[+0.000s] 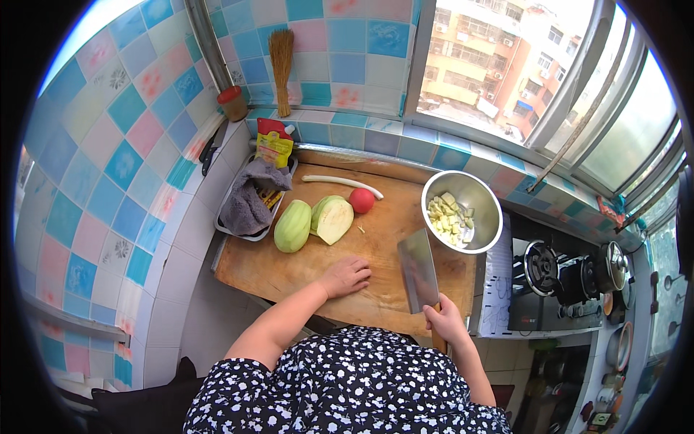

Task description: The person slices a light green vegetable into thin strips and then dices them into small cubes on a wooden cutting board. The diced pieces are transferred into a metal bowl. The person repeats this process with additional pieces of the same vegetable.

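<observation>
My right hand [447,318] is closed round the handle of a cleaver [419,271], whose broad blade stands over the right part of the wooden cutting board [253,264]. On the board's front half rests my left hand [347,277], empty, with its fingers stretched out. Beyond it lie pale green eggplant pieces: one with its peeled side up [293,226] and one showing a cut white face [335,220]. A red tomato [361,200] touches a long white scallion stalk [325,178] behind them. Diced pale pieces [450,219] sit in a steel bowl [488,205] at the back right.
At the board's left stands a tray [254,235] with a grey cloth [253,195] and a red-and-yellow pouch [275,143]. A black-handled knife [212,150] lies on the left ledge. To the right is a gas stove [538,264] with a lidded pot [611,264]. A straw brush [281,69] leans on the tiles.
</observation>
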Tool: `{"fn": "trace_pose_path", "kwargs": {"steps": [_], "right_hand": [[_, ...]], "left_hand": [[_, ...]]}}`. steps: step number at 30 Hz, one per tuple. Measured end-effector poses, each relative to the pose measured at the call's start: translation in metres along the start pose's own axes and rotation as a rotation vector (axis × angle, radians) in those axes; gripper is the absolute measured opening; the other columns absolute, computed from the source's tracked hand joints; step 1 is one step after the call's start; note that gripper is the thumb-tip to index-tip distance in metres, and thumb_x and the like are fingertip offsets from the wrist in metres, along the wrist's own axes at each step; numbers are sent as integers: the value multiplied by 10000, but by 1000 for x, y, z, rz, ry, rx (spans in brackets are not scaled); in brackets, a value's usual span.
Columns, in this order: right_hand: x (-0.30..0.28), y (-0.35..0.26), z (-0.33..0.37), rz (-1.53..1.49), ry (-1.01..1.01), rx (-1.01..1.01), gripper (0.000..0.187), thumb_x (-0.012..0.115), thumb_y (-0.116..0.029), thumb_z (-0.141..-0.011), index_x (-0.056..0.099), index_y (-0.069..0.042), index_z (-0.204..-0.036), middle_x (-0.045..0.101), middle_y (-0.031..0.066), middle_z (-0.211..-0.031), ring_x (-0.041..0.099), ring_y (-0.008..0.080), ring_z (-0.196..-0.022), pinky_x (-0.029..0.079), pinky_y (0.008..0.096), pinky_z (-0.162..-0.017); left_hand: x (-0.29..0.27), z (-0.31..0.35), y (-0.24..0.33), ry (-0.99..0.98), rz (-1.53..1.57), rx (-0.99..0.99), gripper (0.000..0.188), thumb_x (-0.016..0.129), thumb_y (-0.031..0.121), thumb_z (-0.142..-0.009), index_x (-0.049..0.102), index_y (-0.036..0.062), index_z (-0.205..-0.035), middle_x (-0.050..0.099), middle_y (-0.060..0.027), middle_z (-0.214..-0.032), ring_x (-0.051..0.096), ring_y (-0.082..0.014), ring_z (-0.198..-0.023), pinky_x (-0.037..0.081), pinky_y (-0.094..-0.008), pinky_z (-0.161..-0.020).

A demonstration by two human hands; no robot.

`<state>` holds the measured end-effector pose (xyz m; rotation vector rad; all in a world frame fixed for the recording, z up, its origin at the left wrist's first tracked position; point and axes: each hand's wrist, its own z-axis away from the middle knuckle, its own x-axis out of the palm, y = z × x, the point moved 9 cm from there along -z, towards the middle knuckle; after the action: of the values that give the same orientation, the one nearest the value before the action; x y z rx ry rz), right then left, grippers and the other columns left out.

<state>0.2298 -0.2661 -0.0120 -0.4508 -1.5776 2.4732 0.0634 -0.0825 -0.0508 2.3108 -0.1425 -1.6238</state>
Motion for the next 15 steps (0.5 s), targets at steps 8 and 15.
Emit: {"fn": "trace_pose_path", "kwargs": {"steps": [8,15], "right_hand": [[-18,-7,12,482,144,-7,238,643,-255,-890,568,-29,-900,636,115,-653,671,274,-640,508,410,-621],[-21,-24,19,1007,339,-345,204,663,-224,-862,615,-103,-1019,640,128,-764,654,348,-699,513,464,-635]], "left_hand": [[-14,-4,-20,76,-46,-29,231,696,285,-849,591,85,-899,572,-97,-995,552,-295,-986,499,-396,-855],[-15,-7,-14,69,-137,24,241,701,286,-847,568,89,-809,568,-88,-867,565,-283,-870,522,-375,-729]]}}
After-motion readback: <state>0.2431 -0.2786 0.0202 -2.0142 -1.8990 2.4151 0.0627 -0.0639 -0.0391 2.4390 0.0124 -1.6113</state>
